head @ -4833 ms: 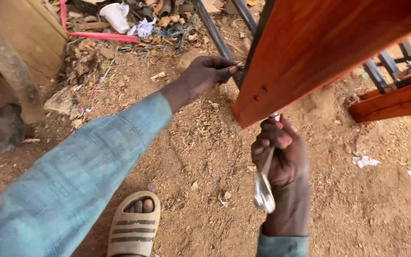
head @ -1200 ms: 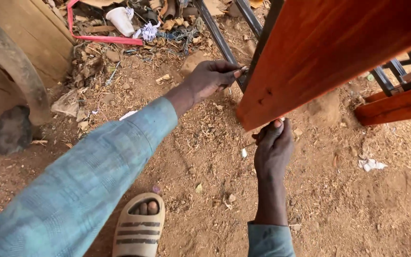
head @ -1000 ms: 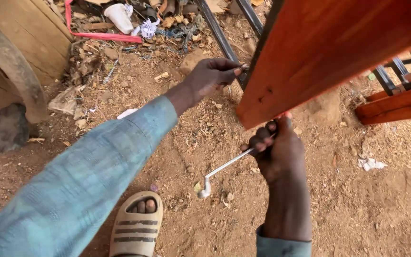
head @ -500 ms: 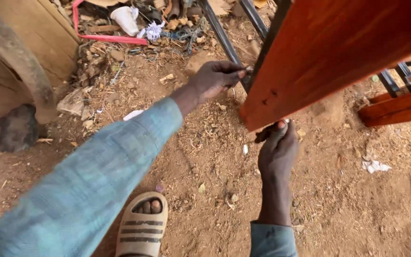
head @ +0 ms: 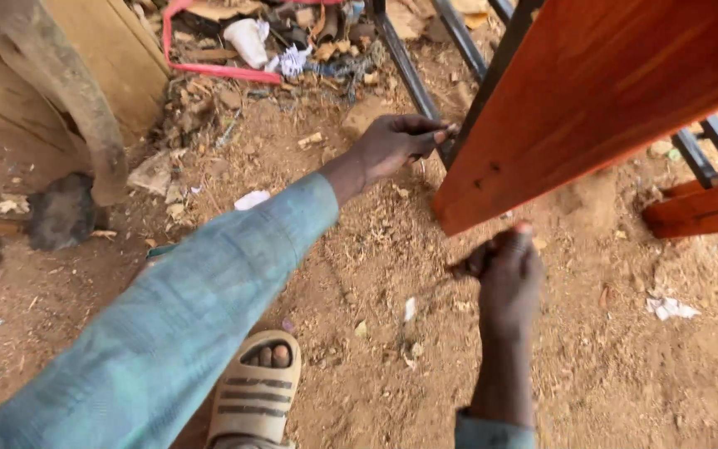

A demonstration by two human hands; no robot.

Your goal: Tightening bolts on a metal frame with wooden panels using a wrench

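Observation:
A red-brown wooden board slants across the upper right, fixed to a dark metal frame. My left hand reaches forward in a blue-green sleeve. Its fingertips are pinched against the frame bar at the board's left edge. My right hand is just under the board's lower corner. Its fingers are closed around a thin metal wrench that is blurred and mostly hidden by the hand. I cannot see what the wrench sits on.
The ground is bare dirt with wood chips. My foot in a tan sandal stands below the left arm. Scrap and a pink strip lie at the top. A wooden wall is on the left, with more red wood at right.
One second ago the wrench stuck out down-left from my right hand. The hand has since swung it up under the board's corner, where it is nearly hidden. My left hand has stayed on the frame.

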